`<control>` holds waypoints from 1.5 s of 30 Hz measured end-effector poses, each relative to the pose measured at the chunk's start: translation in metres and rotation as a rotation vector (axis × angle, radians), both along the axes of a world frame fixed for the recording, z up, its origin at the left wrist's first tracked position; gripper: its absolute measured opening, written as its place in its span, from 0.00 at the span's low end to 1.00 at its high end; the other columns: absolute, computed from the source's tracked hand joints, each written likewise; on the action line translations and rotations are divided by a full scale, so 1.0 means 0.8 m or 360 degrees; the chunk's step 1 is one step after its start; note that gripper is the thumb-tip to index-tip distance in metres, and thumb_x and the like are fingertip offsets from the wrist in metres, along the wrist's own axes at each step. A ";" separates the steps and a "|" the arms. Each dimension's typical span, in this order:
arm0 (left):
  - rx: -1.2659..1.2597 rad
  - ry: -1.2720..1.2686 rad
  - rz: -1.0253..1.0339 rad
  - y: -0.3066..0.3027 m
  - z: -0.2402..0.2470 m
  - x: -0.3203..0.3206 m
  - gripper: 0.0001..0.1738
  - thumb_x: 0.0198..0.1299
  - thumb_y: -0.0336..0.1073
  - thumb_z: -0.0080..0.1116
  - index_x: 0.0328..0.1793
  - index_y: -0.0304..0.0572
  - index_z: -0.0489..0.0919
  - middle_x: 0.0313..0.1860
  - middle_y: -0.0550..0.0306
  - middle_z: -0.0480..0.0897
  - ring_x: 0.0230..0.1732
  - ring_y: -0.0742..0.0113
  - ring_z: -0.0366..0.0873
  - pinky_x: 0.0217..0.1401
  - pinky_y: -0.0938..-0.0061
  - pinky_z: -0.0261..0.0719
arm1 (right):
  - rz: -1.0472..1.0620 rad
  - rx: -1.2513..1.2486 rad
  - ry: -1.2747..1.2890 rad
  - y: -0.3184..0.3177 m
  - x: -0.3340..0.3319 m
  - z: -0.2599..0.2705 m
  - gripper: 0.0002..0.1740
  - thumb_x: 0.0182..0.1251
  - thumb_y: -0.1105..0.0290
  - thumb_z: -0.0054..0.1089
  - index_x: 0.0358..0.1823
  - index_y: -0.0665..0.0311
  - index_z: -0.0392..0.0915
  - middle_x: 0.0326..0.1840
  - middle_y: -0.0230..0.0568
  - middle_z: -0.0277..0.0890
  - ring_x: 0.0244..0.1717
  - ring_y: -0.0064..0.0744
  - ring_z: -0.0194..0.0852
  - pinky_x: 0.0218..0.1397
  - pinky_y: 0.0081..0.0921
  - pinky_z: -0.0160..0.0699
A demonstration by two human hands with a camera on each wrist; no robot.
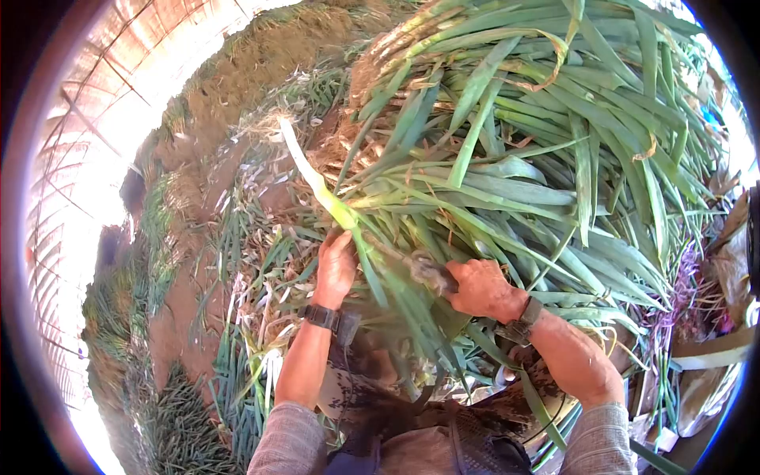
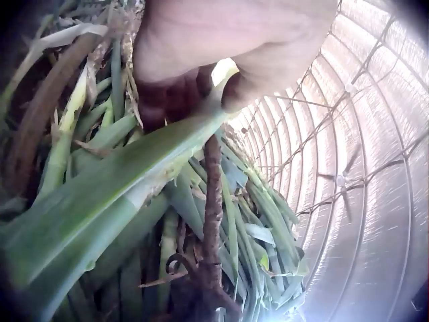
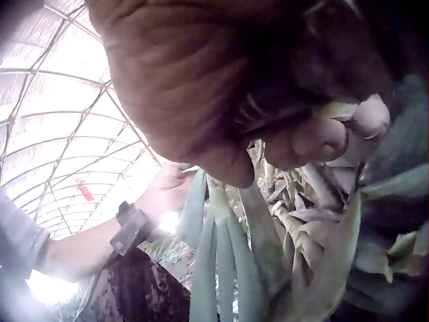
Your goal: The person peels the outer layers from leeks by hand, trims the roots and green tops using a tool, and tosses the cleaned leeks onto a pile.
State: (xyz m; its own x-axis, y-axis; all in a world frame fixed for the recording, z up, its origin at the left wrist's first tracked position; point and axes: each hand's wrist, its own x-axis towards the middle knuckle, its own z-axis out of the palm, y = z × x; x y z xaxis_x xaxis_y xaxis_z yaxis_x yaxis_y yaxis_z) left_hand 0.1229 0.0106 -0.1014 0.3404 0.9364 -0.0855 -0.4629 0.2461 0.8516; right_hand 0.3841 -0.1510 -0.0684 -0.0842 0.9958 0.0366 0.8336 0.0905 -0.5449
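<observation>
My left hand (image 1: 337,265) grips a leek (image 1: 342,212) just below where its pale stem turns green. The stem slants up and away, with its roots at the far tip; the leaves trail down between my arms, blurred. In the left wrist view a broad folded leek leaf (image 2: 127,181) runs out from under the curled fingers. My right hand (image 1: 484,289) has its fingers curled round the end of a brown, rod-like tool (image 1: 431,273), which reaches toward the leek. A knobbly brown length of it (image 2: 212,208) crosses behind the leaf. The right palm (image 3: 181,80) hides most of its grip.
A big heap of leeks (image 1: 538,174) lies ahead and to the right, roots toward the left. Leaf scraps and peelings (image 1: 269,261) litter the ground to the left. Purple strands (image 1: 685,277) lie at far right. A ribbed, translucent covering (image 2: 355,154) curves up at the side.
</observation>
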 end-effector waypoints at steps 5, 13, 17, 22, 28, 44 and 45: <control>0.0119 0.0008 0.0018 -0.002 0.012 0.007 0.20 0.66 0.34 0.59 0.63 0.38 0.73 0.52 0.58 0.80 0.51 0.65 0.77 0.57 0.66 0.76 | -0.0020 0.0029 0.0131 0.005 -0.001 0.003 0.17 0.56 0.59 0.64 0.38 0.66 0.78 0.33 0.56 0.82 0.38 0.59 0.81 0.46 0.51 0.78; 0.0089 -0.0007 0.0103 -0.008 0.028 0.033 0.24 0.72 0.51 0.50 0.61 0.40 0.74 0.54 0.57 0.80 0.52 0.64 0.78 0.58 0.65 0.74 | -0.0024 0.0295 0.0145 0.017 -0.006 -0.013 0.18 0.54 0.60 0.66 0.39 0.66 0.76 0.29 0.55 0.81 0.35 0.61 0.80 0.42 0.53 0.77; 0.0146 0.0031 0.0042 -0.010 0.028 0.030 0.23 0.73 0.51 0.50 0.60 0.41 0.73 0.54 0.55 0.79 0.51 0.64 0.78 0.58 0.63 0.75 | 0.0089 0.0339 0.0100 0.021 -0.012 -0.015 0.17 0.54 0.61 0.65 0.39 0.66 0.75 0.28 0.55 0.80 0.33 0.62 0.79 0.40 0.53 0.77; 0.0191 -0.0007 0.0022 -0.009 0.026 0.033 0.20 0.74 0.47 0.47 0.62 0.42 0.71 0.54 0.52 0.80 0.51 0.60 0.79 0.56 0.58 0.79 | 0.0038 0.0354 0.0208 0.024 -0.012 -0.006 0.17 0.54 0.62 0.64 0.39 0.66 0.75 0.28 0.56 0.80 0.34 0.62 0.79 0.39 0.52 0.77; 0.0174 0.0010 0.0081 0.006 0.022 0.020 0.21 0.74 0.48 0.50 0.61 0.40 0.75 0.55 0.54 0.81 0.53 0.62 0.79 0.59 0.59 0.78 | 0.0086 0.0327 0.0228 0.021 -0.012 0.002 0.16 0.54 0.62 0.64 0.36 0.66 0.76 0.26 0.58 0.79 0.33 0.62 0.79 0.40 0.53 0.78; 0.0163 0.0023 0.0169 0.049 0.019 -0.011 0.17 0.71 0.46 0.55 0.57 0.43 0.76 0.44 0.58 0.82 0.44 0.66 0.78 0.49 0.68 0.77 | 0.0373 -0.0259 -0.0250 0.015 0.014 -0.012 0.21 0.53 0.58 0.64 0.44 0.65 0.81 0.36 0.57 0.82 0.42 0.58 0.81 0.50 0.49 0.78; 0.0151 -0.0009 0.0143 0.050 0.022 -0.010 0.17 0.71 0.46 0.54 0.56 0.43 0.77 0.44 0.59 0.82 0.43 0.67 0.78 0.48 0.70 0.77 | 0.0378 -0.0260 -0.0253 0.015 0.011 -0.010 0.21 0.53 0.58 0.64 0.44 0.65 0.81 0.36 0.57 0.82 0.42 0.58 0.81 0.50 0.49 0.78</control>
